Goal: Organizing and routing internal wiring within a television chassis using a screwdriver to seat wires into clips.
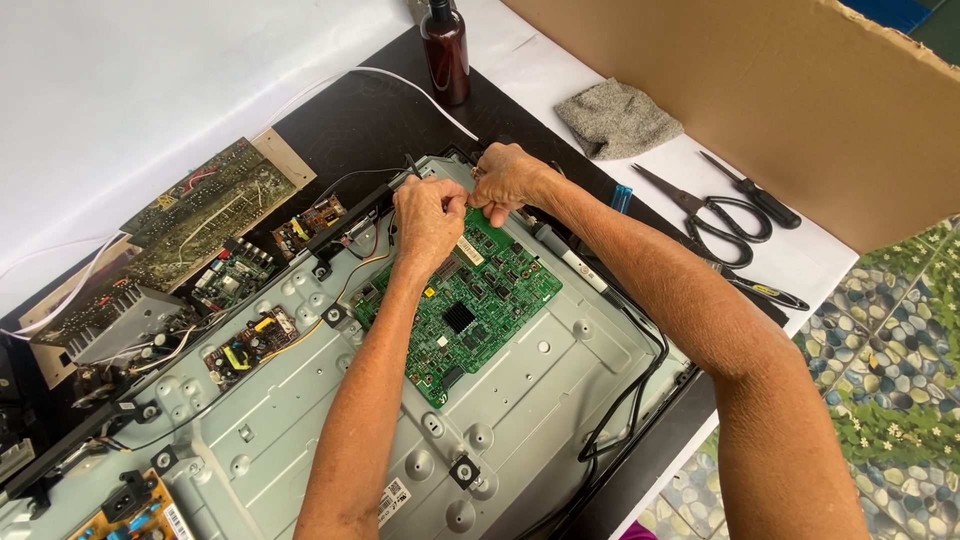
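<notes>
Left hand (428, 215) and right hand (508, 180) meet at the 12 o'clock edge of the green circuit board (470, 310), fingers pinched narrow on something small there, likely a connector or flat cable; too small to tell which. The board sits on the grey metal back panel (560, 390) of an opened flat screen. Looks like the unplugging or plugging step at the board's top edge; a next move would call for a steady, straight pull without bending pins. Out at 9 o'clock, loose circuit boards (190, 225). At 2 o'clock on the white worktop (540, 70): scissors (715, 215), grey cloth (617, 118). Brown bottle (445, 50) at 12.
</notes>
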